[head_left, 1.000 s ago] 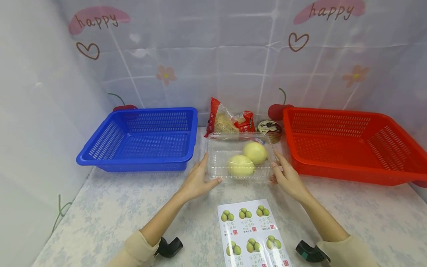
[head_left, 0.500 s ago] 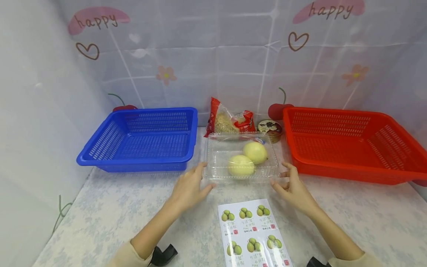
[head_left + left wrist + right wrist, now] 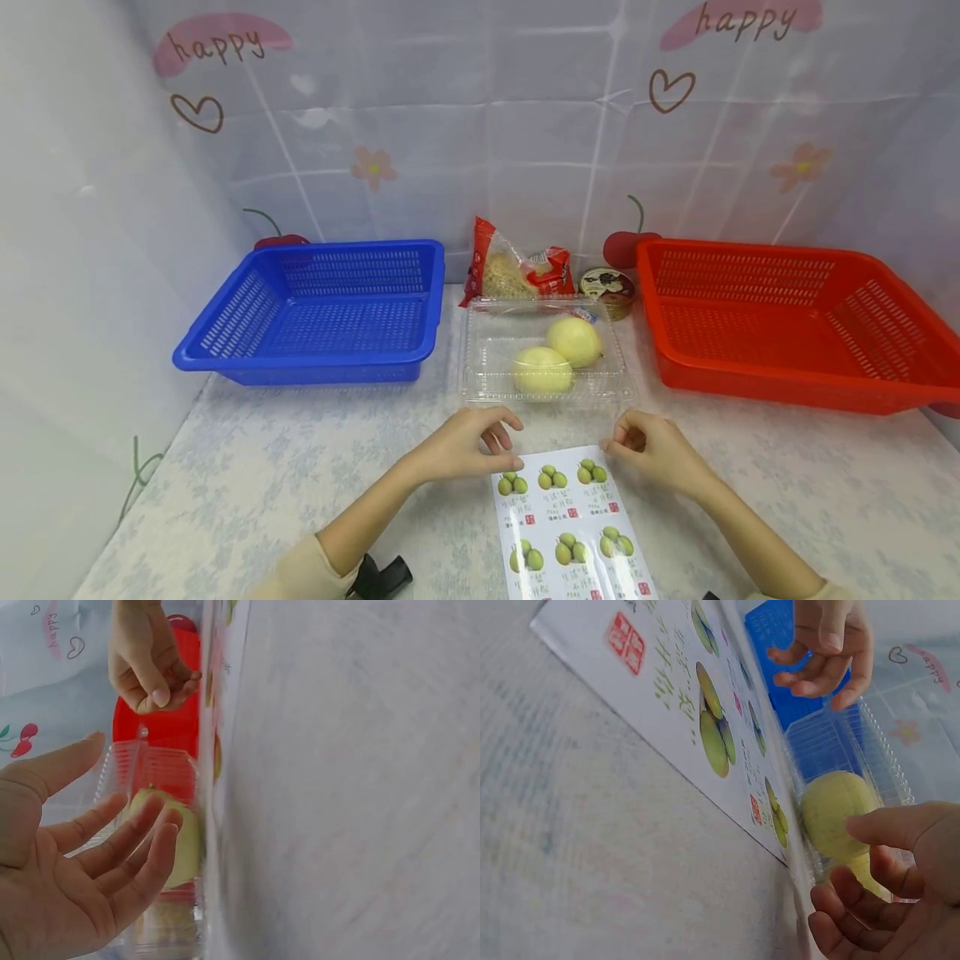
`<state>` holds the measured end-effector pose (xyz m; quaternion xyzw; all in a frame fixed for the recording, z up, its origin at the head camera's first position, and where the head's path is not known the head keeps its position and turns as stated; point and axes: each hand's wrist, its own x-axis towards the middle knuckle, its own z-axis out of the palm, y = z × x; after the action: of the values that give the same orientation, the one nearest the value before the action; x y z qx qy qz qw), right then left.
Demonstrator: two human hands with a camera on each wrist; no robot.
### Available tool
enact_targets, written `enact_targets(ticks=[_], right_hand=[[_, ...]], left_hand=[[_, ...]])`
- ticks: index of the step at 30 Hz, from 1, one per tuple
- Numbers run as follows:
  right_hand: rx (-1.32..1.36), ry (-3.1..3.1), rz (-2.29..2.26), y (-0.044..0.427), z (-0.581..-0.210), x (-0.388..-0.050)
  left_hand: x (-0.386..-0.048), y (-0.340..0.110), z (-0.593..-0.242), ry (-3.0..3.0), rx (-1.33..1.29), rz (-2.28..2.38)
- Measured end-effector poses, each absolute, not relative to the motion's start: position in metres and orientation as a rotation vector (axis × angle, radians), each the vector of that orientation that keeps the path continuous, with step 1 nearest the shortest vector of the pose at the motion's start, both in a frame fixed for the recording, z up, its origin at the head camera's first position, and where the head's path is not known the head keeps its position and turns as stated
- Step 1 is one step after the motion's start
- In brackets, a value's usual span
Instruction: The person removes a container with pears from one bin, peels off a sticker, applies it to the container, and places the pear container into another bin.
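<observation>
A white sheet (image 3: pixel 566 517) printed with repeated pictures of green fruit and writing lies on the table. My left hand (image 3: pixel 465 446) hovers at the sheet's far left corner, its fingers spread and loosely bent, with nothing in them. Close to the far right corner is my right hand (image 3: pixel 656 454); in the right wrist view its thumb and loosely curled fingers (image 3: pixel 840 930) stand apart and hold nothing. Beyond both hands sits a clear plastic box (image 3: pixel 487 358) with two pale yellow round fruits (image 3: pixel 543 371) inside it.
A blue basket (image 3: pixel 300 367) stands at the back left and a red basket (image 3: pixel 787 387) at the back right. Behind the box are a red-and-clear food bag (image 3: pixel 506 275) and a round tin (image 3: pixel 617 304). A patterned curtain (image 3: pixel 487 125) hangs behind.
Both hands have left the sides of the clear box and come back towards the sheet's far corners. The box and fruits stay in place.
</observation>
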<state>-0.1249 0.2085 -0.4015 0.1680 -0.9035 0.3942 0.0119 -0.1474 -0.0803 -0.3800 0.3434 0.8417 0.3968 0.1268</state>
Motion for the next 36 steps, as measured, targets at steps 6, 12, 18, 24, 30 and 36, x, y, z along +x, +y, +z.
enact_targets(ticks=[6, 12, 18, 24, 30, 36], right_hand=[[0.758, -2.888, 1.216, 0.202, -0.405, -0.126], [0.817, -2.941, 1.162, 0.194, -0.404, -0.128], [0.895, -2.960, 1.083, 0.188, -0.403, -0.129], [0.932, -3.004, 1.006, 0.182, -0.405, -0.130], [0.964, -3.037, 0.958, 0.173, -0.403, -0.131], [0.997, -3.041, 0.972, 0.164, -0.401, -0.132]], left_hand=[[-0.151, -0.068, -0.390, 2.437, 1.012, 1.014], [-0.151, -0.061, -0.392, 2.531, 1.015, 0.773], [-0.147, -0.056, -0.396, 2.594, 0.984, 0.646], [-0.144, -0.050, -0.396, 2.647, 0.973, 0.546], [-0.144, -0.047, -0.396, 2.636, 0.904, 0.533], [-0.145, -0.045, -0.397, 2.626, 0.904, 0.537]])
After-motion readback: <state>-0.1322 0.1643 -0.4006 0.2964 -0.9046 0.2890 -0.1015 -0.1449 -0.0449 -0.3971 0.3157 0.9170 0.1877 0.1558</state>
